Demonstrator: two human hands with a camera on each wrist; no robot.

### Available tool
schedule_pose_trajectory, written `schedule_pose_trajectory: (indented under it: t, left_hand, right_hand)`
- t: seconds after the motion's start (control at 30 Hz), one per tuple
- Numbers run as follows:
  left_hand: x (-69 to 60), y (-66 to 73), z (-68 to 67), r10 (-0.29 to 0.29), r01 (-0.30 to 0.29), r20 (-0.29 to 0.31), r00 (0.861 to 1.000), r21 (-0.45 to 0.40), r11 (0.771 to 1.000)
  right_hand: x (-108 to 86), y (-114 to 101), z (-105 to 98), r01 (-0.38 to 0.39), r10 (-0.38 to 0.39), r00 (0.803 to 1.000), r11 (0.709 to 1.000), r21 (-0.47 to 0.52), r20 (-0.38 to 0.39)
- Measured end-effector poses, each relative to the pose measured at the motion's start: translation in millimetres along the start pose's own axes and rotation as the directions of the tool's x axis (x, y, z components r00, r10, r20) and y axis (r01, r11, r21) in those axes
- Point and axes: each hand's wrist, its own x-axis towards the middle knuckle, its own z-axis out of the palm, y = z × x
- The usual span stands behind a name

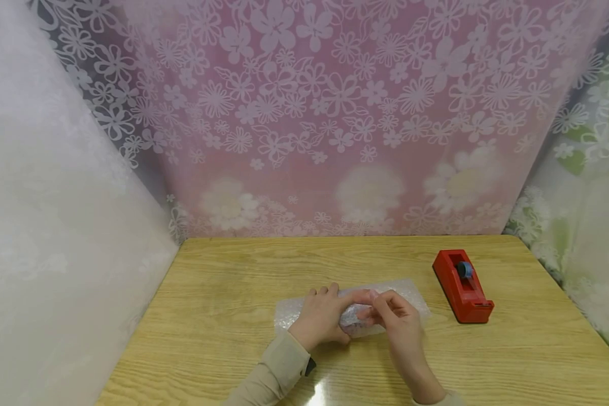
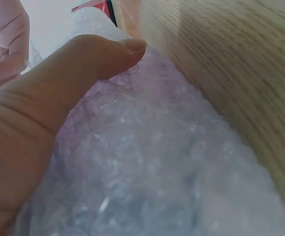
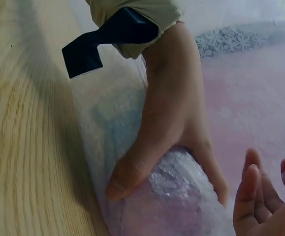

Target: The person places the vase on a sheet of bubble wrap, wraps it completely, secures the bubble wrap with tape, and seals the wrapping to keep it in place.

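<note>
A long bundle of clear bubble wrap (image 1: 408, 294) lies across the table, with something pinkish and bluish showing blurrily through its layers. My left hand (image 1: 318, 317) holds it from above, the thumb on the near side and the fingers over the far side. In the left wrist view that thumb presses along the bubble wrap (image 2: 147, 147). Close to the left index fingertip is my right hand (image 1: 398, 321), its fingers bent above the bundle. Whether anything thin lies between the right thumb and fingers is too unclear to tell.
A red tape dispenser (image 1: 460, 290) with a small roll of tape (image 1: 464, 270) stands on the right of the wood-grain table (image 1: 223, 282). Flowered curtains (image 1: 335, 113) hang behind and at both sides. A black strap (image 3: 127, 29) sits at the left cuff.
</note>
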Motion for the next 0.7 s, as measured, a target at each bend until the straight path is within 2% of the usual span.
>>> schedule_pose_trajectory:
  t: [0.17,0.5,0.7]
  left_hand:
    - [0.0,-0.4,0.7,0.01,-0.01,-0.011,1.0,0.008,1.0]
    - [-0.1,-0.8,2.6,0.018,-0.017,-0.047,0.999,0.008,1.0]
    - [-0.2,-1.5,3.0,0.024,-0.024,-0.048,0.999,0.005,1.0]
  right_hand:
    - [-2.1,6.5,10.8,-0.046,0.048,0.996,0.998,0.038,-0.073]
    - [-13.6,26.6,22.2,-0.183,0.191,0.966,0.981,0.06,-0.176]
    - [-17.3,40.4,22.6,-0.195,0.207,0.951,0.978,0.074,-0.229]
